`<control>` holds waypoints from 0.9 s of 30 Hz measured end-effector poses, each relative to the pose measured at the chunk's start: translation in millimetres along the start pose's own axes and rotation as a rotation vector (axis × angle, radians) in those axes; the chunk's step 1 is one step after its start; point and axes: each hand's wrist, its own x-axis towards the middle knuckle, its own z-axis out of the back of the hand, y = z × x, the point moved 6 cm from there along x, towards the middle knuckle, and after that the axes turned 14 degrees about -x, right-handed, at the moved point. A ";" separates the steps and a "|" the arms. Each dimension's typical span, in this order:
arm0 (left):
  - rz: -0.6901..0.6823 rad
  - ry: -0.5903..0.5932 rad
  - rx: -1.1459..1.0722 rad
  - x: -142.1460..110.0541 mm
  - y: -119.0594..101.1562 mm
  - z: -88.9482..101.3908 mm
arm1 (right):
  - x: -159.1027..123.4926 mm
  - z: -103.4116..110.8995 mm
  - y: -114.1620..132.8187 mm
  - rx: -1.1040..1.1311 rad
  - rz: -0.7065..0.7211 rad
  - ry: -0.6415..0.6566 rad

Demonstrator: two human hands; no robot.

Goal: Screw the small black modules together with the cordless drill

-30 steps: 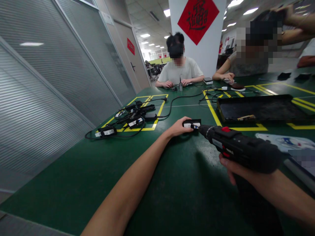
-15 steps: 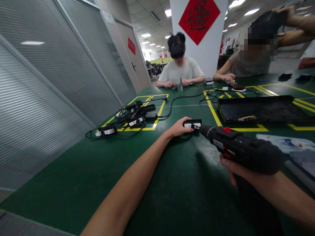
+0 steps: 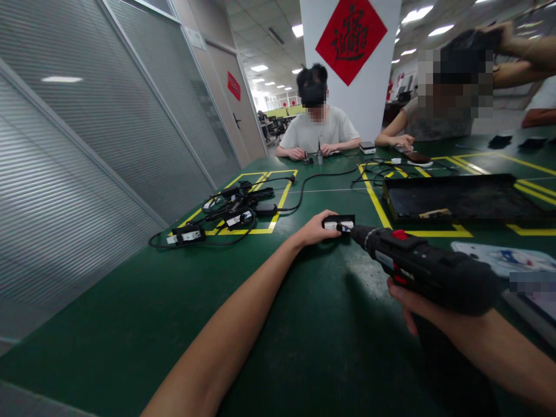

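My left hand [image 3: 316, 230] rests on the green table [image 3: 174, 301], fingers closed on a small black box with a white label [image 3: 339, 222], holding it down. My right hand [image 3: 412, 304] grips a black cordless drill [image 3: 428, 267] with a red switch. The drill's tip touches the right end of the box. Most of my right hand's fingers are hidden under the drill body.
A pile of black adapters and cables [image 3: 230, 208] lies in a yellow-taped square at left. A black tray [image 3: 460, 197] sits at right. A printed sheet [image 3: 499, 258] lies near my right arm. Two people sit at the far end.
The view has shifted slightly. Both hands, the box and the drill stay as they were.
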 end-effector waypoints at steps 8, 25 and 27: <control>0.006 0.012 -0.005 -1.1 0.1 0.5 | 1.1 -5.0 -10.0 0.017 -0.031 0.021; 0.010 0.020 -0.033 -1.3 0.5 2.1 | -3.7 -6.8 -8.8 0.037 -0.105 -0.077; 0.024 0.016 -0.030 -1.7 0.2 1.7 | -4.2 -9.0 -12.7 0.035 -0.119 -0.083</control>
